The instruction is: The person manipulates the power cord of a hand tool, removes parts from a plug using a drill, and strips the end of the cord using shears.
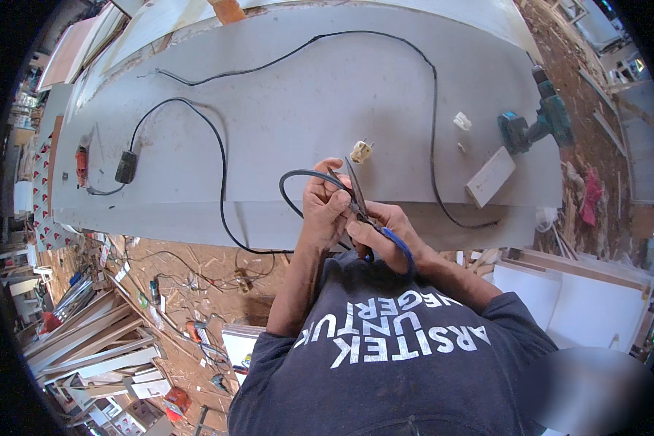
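I am seeing my left hand (pixel 325 207) clenching a loop of black cable (pixel 298 190) above the near edge of the grey workbench (pixel 305 94). My right hand (pixel 385 236) is gripping blue-handled scissors (pixel 363 211), blades pointing up beside the cable end. A white plug (pixel 361 151) is lying just behind; a teal drill (pixel 534 123) and wood block (pixel 490 176) are sitting well right. The blade-to-cable contact is hidden by fingers.

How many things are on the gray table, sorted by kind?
Drill: 1
White plug: 1
Black adapter: 1
White block: 1
Small white clip: 1
Red tool: 1
Total: 6
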### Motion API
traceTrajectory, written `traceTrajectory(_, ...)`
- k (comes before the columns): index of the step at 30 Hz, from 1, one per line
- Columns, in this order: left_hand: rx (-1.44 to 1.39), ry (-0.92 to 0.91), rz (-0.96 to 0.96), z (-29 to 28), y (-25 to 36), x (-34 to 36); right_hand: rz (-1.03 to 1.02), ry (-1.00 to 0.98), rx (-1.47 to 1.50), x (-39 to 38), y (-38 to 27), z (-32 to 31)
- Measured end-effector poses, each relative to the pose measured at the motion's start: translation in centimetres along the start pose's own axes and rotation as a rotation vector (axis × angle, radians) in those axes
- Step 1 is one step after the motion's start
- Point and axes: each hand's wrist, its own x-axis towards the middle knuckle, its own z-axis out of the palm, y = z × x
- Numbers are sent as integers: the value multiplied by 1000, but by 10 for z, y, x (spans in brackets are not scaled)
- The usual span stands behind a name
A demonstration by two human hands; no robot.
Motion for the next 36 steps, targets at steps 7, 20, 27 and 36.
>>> traceTrajectory(7, 23, 16, -51, 2, 2, -4, -29, 2, -81, -5, -8, -1)
traceTrajectory(20, 674, 108, 181, -13, 2, -11, 39, 158, -186, 19, 22, -5)
traceTrajectory(27, 1587, 18, 755, -15, -3, -7, -95, 235, -497, 28, 17, -6)
traceTrajectory(36, 1488, 355, 478, -11, 23, 4, -31, 205, -692, 2, -23, -43)
